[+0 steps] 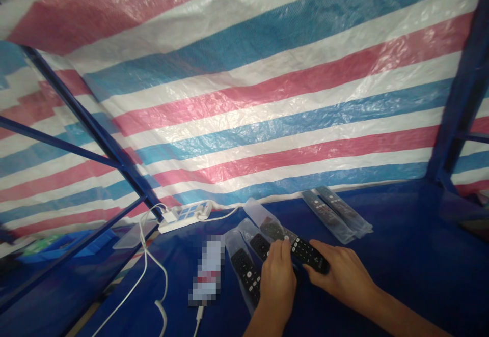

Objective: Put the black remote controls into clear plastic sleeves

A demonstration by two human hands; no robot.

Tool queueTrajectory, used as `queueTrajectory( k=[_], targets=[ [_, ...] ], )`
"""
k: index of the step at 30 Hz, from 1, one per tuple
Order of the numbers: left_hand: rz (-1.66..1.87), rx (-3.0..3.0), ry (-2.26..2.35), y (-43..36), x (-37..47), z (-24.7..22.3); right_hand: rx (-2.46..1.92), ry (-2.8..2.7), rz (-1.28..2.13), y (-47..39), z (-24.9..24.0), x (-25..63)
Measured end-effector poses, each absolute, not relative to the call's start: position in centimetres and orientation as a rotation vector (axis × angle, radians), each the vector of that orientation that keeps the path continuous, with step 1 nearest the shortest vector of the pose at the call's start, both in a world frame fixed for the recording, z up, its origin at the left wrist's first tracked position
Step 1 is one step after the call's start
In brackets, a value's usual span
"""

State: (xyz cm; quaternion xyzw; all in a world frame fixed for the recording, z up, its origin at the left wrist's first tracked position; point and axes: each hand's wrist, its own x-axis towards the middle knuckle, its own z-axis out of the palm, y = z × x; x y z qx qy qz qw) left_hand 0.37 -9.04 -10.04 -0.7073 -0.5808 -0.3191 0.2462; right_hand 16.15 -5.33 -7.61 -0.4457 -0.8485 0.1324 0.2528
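Note:
A black remote control (305,253) lies slantwise between my hands, its upper part inside a clear plastic sleeve (256,212). My right hand (338,271) grips its lower end between thumb and fingers. My left hand (278,276) is closed at the sleeve's edge beside the remote; its fingertips are partly hidden. Left of it lie two more sleeved remotes, one (244,271) partly under my left wrist and another (260,245) just behind my left hand. Further back on the right, two sleeved remotes (324,209) (340,205) rest side by side.
A white power strip (185,217) with cables stands at the back left of the blue table (412,235). A blurred-out device (209,271) with a white cable lies left of the remotes. Behind are a striped sheet (267,97) and blue metal posts (458,87).

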Motion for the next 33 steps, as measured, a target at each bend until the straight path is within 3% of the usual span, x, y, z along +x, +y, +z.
queueTrajectory(
  k=[9,23,33],
  targets=[
    [-0.902,-2.183,-1.731,-9.0,2.2,-11.1,-1.452,-2.315,0.384,-5.7,-7.0,15.6],
    [-1.065,-2.223,-2.086,-8.3,0.9,-8.5,-0.932,-2.376,1.026,-4.0,-5.3,18.4],
    [-1.045,-2.108,-1.496,-10.3,5.3,-12.2,-1.385,-2.402,0.340,-4.2,-7.3,16.6]
  ],
)
